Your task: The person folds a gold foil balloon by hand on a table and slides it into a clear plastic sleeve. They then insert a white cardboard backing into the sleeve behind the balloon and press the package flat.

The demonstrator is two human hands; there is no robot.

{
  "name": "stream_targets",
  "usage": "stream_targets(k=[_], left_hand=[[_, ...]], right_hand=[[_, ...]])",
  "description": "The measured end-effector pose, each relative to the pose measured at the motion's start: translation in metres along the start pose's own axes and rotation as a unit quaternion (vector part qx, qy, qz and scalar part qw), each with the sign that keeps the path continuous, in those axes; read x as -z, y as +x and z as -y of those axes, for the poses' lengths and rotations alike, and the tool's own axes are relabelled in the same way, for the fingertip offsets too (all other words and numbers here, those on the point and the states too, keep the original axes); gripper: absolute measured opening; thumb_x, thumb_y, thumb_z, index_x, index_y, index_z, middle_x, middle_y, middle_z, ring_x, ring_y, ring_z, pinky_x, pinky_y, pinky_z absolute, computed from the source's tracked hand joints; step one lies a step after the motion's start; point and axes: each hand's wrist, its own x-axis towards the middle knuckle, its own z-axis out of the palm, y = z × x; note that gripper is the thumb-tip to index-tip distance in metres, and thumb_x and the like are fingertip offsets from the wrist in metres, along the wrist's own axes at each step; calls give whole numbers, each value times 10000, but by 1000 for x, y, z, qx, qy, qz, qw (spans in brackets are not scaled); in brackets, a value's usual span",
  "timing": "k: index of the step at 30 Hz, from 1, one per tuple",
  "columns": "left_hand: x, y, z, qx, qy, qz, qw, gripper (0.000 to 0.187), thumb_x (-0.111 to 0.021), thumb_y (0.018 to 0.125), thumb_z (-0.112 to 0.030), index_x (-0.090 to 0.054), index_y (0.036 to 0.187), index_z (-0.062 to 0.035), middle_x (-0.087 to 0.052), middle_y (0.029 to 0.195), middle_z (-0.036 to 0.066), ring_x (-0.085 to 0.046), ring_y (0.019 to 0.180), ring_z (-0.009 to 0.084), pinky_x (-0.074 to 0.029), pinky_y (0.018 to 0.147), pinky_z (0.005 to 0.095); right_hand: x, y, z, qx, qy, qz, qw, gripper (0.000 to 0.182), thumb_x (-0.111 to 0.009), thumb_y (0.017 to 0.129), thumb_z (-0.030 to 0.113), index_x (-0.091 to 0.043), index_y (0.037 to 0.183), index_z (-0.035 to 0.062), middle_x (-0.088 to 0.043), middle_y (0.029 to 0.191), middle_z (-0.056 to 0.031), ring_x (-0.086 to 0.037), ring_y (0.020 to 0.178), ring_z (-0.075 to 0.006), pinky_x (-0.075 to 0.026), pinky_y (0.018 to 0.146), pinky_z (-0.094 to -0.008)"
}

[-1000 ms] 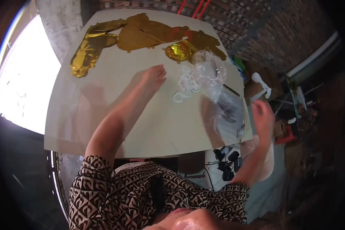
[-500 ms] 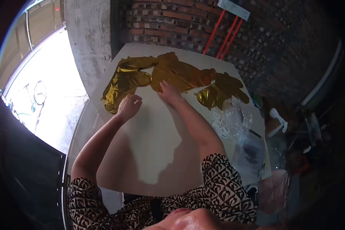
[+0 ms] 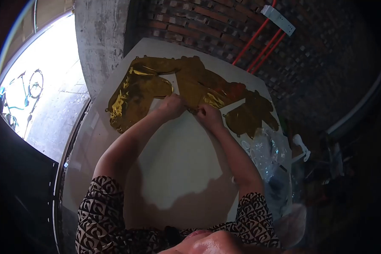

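Well, at far left a bicycle [image 3: 34, 91] stands in bright light outside, and next comes a concrete pillar [image 3: 100, 42]. On the pale desk [image 3: 175, 173] the left gold foil piece [image 3: 137, 95] lies bent and wrinkled, its upper end meeting the middle gold foil piece [image 3: 189, 80]. The left hand [image 3: 172, 106] is at the near edge of that middle piece, its grip curled and pinching the foil. Just beside it, the right hand [image 3: 209, 116] has its grip closed on the same edge, with shiny creases in the foil above the knuckles. Further right, the right gold foil piece [image 3: 247, 114] lies on the desk, darker and flatter. Behind the desk, red pipes [image 3: 257, 42] run up the brick wall to a white socket strip [image 3: 278, 20]. Near the desk's right edge is crumpled clear plastic [image 3: 274, 146], and beyond it sits a white object [image 3: 301, 147], too dim to identify.
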Motion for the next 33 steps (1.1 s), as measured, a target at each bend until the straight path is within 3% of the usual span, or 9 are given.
stream_targets(k=[3,10,12,14,19,23,29,31,33], left_hand=[[-10,-8,-2,-31,-7,-143,989,124,-665,863,-186,-732,918,-98,-702,949,87,-647,954,356,-520,842,487],[-27,0,15,8,-10,-138,990,183,-631,854,-262,-752,873,-126,-716,917,109,-686,886,330,-551,802,463],[-21,-4,11,0,-72,-181,981,200,-640,842,-290,-753,877,-130,-716,908,109,-686,876,336,-545,792,475],[-19,-5,6,11,-83,-188,979,212,-643,840,-311,-753,864,-131,-710,891,114,-679,873,351,-536,790,478],[-10,-12,-2,18,-82,-191,978,205,-668,823,-314,-759,870,-137,-711,897,100,-667,930,325,-519,834,447],[-21,-9,5,28,-11,-153,988,175,-685,809,-220,-736,942,-116,-681,912,100,-652,968,314,-533,857,444],[-6,-14,-12,46,-84,-225,970,512,-709,795,-126,-601,1295,-102,-583,1318,140,-539,1255,356,-434,1074,450],[-6,-12,-12,18,-64,-225,972,496,-689,797,-101,-610,1287,-105,-578,1325,138,-535,1258,356,-423,1085,452],[-5,-12,-15,-20,-24,-213,977,387,-616,822,-53,-665,1202,-111,-603,1288,123,-563,1226,325,-416,1083,446]], right_hand=[[4,-3,3,-61,28,13,998,182,-675,866,204,-701,1004,87,-725,972,-147,-710,900,-339,-554,760,-415],[0,10,-5,1,13,16,1000,213,-663,930,192,-745,1058,43,-727,961,-186,-711,909,-350,-541,798,-421],[9,14,7,-118,110,54,985,202,-699,901,151,-740,1018,-9,-741,901,-140,-708,836,-208,-532,774,-346],[-2,22,-25,-119,163,34,979,175,-753,857,123,-721,919,-38,-732,859,-81,-657,801,-129,-517,745,-299],[8,38,-26,-195,199,120,953,194,-740,895,147,-619,782,45,-629,795,1,-560,750,-79,-482,703,-279],[10,45,-25,-170,207,110,957,170,-727,909,161,-719,973,4,-669,868,-5,-573,795,-74,-464,705,-266],[12,51,-30,-258,268,7,928,211,-759,860,167,-715,995,11,-701,879,-33,-632,791,-123,-492,738,-294],[9,60,-41,-355,260,-18,898,217,-777,867,193,-695,957,13,-697,880,-33,-634,791,-116,-497,729,-290],[11,63,-46,-324,283,-9,903,238,-780,872,206,-701,979,9,-702,890,-36,-636,787,-115,-502,722,-291]])
